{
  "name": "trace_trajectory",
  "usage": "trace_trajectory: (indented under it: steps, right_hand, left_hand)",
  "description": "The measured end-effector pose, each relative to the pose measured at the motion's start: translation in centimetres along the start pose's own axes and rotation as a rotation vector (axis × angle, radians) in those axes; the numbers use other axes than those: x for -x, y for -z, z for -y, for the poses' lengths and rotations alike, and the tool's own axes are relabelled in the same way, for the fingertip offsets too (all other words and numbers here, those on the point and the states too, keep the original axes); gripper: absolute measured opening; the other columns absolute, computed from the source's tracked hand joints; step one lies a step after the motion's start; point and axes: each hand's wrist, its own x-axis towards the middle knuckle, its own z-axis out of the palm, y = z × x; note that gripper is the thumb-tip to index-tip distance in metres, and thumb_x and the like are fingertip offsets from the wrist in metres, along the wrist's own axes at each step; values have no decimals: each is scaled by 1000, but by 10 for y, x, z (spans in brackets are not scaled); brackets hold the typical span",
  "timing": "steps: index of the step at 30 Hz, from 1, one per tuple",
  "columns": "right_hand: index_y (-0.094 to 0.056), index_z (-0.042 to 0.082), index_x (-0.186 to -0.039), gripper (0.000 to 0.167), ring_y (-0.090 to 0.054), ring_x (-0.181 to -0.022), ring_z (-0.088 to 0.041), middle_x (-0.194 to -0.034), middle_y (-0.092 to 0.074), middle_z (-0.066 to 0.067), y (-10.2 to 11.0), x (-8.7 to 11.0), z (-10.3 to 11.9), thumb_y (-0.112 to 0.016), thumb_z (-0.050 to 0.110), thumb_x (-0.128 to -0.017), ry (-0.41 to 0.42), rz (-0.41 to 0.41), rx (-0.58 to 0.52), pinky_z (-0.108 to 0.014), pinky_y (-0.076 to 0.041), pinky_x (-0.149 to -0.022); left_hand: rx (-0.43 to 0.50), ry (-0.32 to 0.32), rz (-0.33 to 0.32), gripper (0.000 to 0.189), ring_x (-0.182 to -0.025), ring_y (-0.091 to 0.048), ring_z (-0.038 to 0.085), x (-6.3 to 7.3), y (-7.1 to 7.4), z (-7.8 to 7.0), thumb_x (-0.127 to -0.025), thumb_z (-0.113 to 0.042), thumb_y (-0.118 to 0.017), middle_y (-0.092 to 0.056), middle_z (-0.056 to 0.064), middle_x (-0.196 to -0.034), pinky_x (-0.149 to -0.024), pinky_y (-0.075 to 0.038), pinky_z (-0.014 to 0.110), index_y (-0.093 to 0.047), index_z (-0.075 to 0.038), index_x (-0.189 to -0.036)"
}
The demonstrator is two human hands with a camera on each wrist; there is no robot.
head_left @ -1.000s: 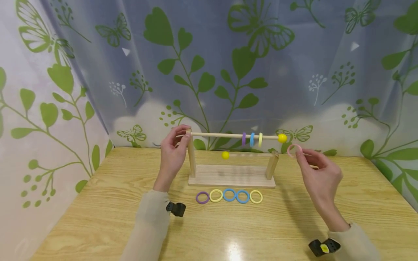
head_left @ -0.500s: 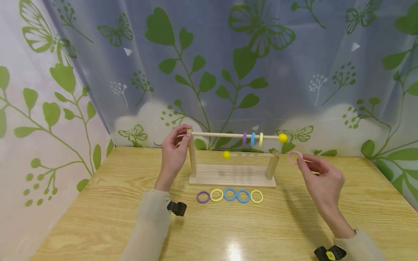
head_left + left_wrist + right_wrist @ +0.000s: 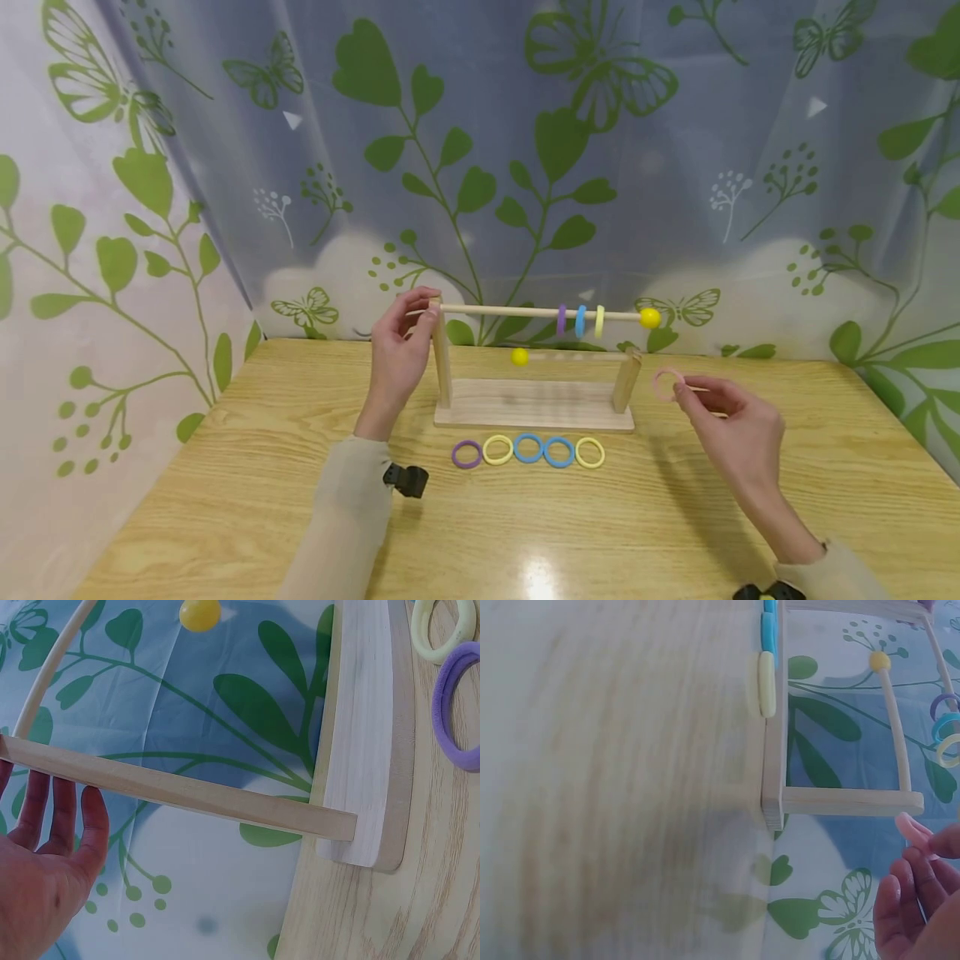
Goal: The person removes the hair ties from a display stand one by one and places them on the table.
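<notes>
Head view shows the 2 hands well apart. The right hand (image 3: 738, 429) pinches a pink ring (image 3: 907, 826) by its near edge, in the air just right of the short post (image 3: 625, 385). The ring looks light, soft and springy; a gentle hold on 1 side of the rim should leave its hole open, while squeezing could fold it. The left hand (image 3: 401, 354) grips the top of the tall post (image 3: 187, 787), likely stiff wood. Beyond, 3 rings (image 3: 581, 330) hang on the upper rod (image 3: 495, 311); 5 loose rings (image 3: 528, 462) lie before the base (image 3: 532, 410).
</notes>
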Motion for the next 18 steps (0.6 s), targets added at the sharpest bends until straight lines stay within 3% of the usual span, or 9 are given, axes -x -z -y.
trace_trajectory:
  steps: [8,15,18]
  right_hand:
    - [-80,10,-102,24,-63,-63,13,-71,-66,34,2,5,-5,-77,31,-92,19,90,60,-14,-49,-53]
    - [-80,11,-105,24,-66,-65,10,-80,-79,3,3,6,-9,-76,31,-93,42,159,91,-18,-48,-49]
    - [-79,11,-106,25,-66,-66,11,-84,-80,-5,3,6,-10,-75,33,-94,39,190,106,-20,-46,-45]
  left_hand:
    - [-6,2,-2,22,-92,-65,10,0,0,0,-101,-8,-59,-65,10,-108,-77,-55,20,-68,-4,-121]
    - [-2,0,-1,23,-92,-65,11,0,0,-1,-101,-7,-59,-66,11,-109,-76,-55,20,-68,-4,-121]
    - [-4,3,-1,23,-93,-65,11,0,0,-2,-101,-7,-59,-66,12,-110,-77,-55,20,-68,-4,-121]
